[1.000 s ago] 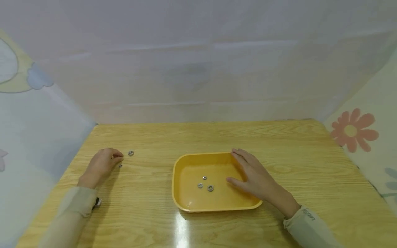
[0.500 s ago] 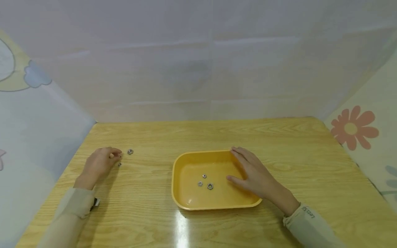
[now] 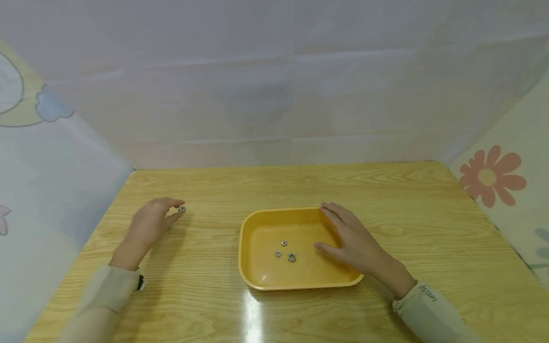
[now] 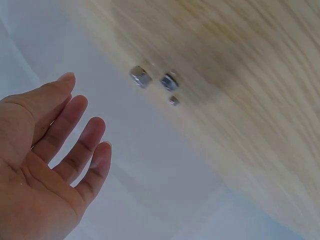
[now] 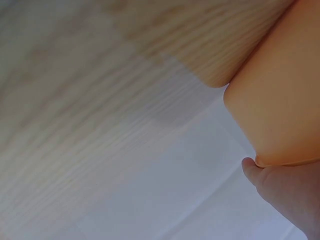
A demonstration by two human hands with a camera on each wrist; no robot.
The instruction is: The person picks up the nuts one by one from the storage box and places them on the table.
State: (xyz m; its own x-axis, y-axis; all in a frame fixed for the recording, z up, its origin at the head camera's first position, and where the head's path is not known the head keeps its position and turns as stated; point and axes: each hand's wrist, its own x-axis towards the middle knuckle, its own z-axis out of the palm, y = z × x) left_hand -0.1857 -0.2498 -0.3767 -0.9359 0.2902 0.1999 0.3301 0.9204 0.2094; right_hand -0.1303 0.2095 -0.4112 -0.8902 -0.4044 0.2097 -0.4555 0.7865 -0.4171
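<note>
Three nuts (image 3: 292,257) are counted in one yellow tray (image 3: 309,276), and three more nuts (image 4: 170,81) are seen on one wooden table (image 3: 206,286); one left hand (image 3: 150,221) and one right hand (image 3: 353,243) are shown.

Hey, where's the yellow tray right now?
In the head view, the yellow tray sits on the wooden table, low and slightly right of centre, with the right hand over its right side and the left hand well off to its left.

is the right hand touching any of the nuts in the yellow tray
Apart. The head view shows bare floor of the yellow tray between the right hand, at its thumb, and the nearest nut.
</note>
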